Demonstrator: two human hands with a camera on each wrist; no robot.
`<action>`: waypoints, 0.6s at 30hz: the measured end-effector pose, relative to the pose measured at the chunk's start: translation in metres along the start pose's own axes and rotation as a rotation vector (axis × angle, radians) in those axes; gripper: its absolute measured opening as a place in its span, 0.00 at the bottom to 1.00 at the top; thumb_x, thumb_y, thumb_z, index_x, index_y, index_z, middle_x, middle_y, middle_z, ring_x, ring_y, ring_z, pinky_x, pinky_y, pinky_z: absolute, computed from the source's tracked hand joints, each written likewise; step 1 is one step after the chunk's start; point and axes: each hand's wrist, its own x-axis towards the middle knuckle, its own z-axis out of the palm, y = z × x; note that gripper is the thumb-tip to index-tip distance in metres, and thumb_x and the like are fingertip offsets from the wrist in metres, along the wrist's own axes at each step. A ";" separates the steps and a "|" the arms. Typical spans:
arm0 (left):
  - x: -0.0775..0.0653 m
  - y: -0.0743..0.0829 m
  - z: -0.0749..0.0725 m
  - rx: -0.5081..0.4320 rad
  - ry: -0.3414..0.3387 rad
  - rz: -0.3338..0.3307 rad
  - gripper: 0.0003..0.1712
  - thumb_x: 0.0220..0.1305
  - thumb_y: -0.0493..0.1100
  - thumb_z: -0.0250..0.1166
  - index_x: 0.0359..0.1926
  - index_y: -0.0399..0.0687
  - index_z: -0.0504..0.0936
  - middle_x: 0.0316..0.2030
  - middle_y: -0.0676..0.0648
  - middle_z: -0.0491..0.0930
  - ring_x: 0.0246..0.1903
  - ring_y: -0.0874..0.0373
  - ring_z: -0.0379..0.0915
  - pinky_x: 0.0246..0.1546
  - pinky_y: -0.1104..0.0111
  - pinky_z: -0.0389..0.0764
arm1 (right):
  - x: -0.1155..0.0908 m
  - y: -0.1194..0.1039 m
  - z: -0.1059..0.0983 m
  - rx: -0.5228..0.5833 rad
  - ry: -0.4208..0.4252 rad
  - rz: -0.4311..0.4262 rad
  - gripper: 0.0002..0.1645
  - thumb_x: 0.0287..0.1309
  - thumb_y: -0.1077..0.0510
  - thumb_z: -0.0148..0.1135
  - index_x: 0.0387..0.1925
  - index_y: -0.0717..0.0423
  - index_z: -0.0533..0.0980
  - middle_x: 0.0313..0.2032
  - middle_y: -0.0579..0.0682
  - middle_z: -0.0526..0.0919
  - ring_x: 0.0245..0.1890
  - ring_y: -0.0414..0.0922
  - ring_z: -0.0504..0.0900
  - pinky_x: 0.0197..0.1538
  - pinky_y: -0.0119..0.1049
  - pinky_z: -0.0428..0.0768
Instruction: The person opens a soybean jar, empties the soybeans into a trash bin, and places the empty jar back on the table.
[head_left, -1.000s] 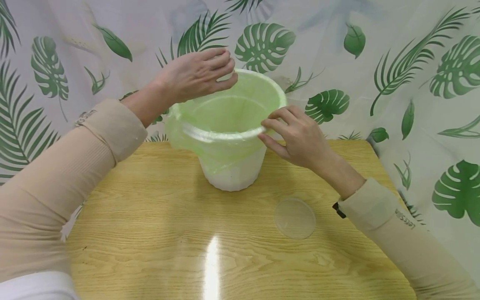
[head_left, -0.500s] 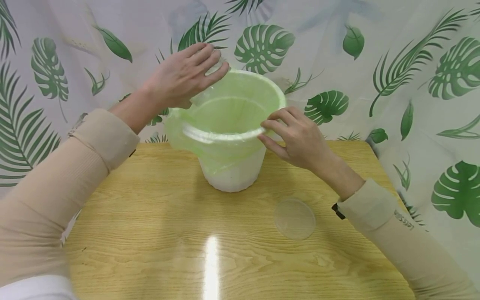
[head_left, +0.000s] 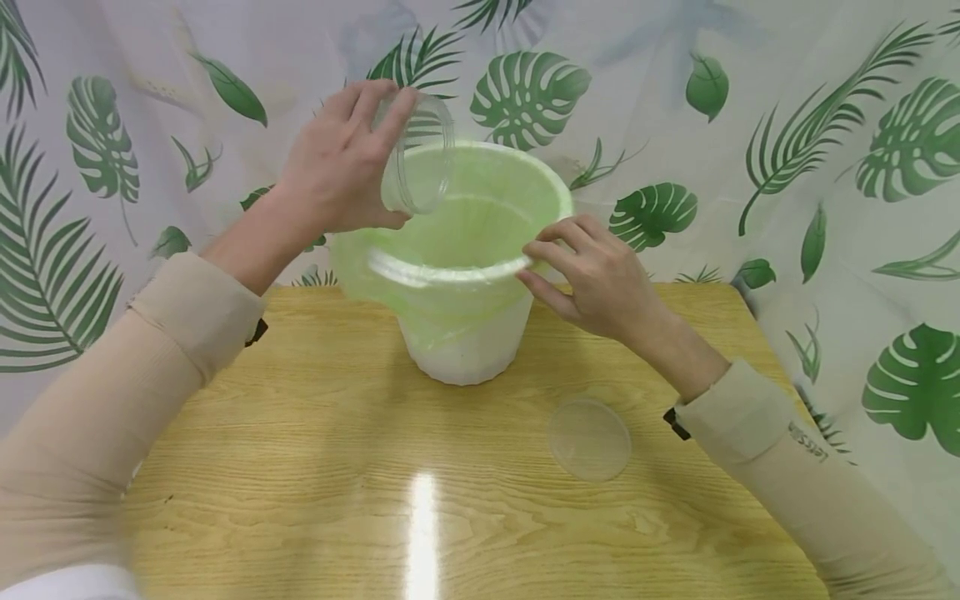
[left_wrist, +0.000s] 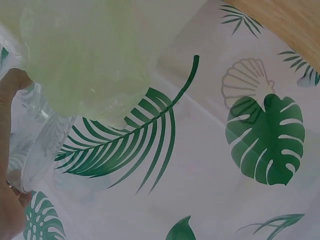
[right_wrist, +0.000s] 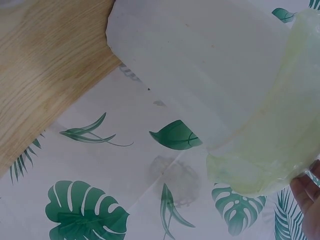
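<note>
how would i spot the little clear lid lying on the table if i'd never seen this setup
Start at the white plastic bin lined with a green bag, standing on the light wooden table. Look nearer and right, just inside the right sleeve. The round transparent plastic lid lies flat there, alone; the clear plastic cup is held over the bin.

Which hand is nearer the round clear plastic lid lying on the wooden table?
Right. The right hand pinches the bin rim just above the clear lid; the left hand is far across, holding a clear cup.

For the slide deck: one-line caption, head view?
Left hand tips clear cup over green-lined bin; right hand steadies rim.
</note>
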 end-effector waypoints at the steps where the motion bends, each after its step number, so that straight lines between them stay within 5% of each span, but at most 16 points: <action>1: -0.003 0.000 0.000 -0.037 0.005 -0.032 0.74 0.43 0.64 0.84 0.80 0.39 0.53 0.74 0.30 0.63 0.73 0.34 0.61 0.78 0.48 0.69 | 0.000 0.000 0.000 0.002 0.000 0.000 0.16 0.66 0.50 0.71 0.43 0.60 0.86 0.43 0.60 0.87 0.45 0.60 0.83 0.46 0.52 0.88; 9: -0.026 0.002 -0.001 -0.346 0.082 -0.237 0.73 0.42 0.63 0.85 0.81 0.43 0.54 0.74 0.34 0.62 0.75 0.39 0.59 0.75 0.46 0.74 | 0.001 0.001 0.000 0.001 -0.003 -0.010 0.16 0.65 0.50 0.70 0.44 0.60 0.86 0.43 0.60 0.88 0.45 0.60 0.84 0.46 0.52 0.88; 18: -0.051 0.018 -0.003 -0.506 0.220 -0.300 0.74 0.37 0.66 0.86 0.79 0.41 0.59 0.66 0.35 0.70 0.65 0.41 0.67 0.68 0.47 0.78 | 0.000 0.002 0.000 0.008 -0.006 -0.011 0.16 0.65 0.51 0.70 0.44 0.60 0.86 0.43 0.60 0.88 0.45 0.60 0.84 0.47 0.52 0.88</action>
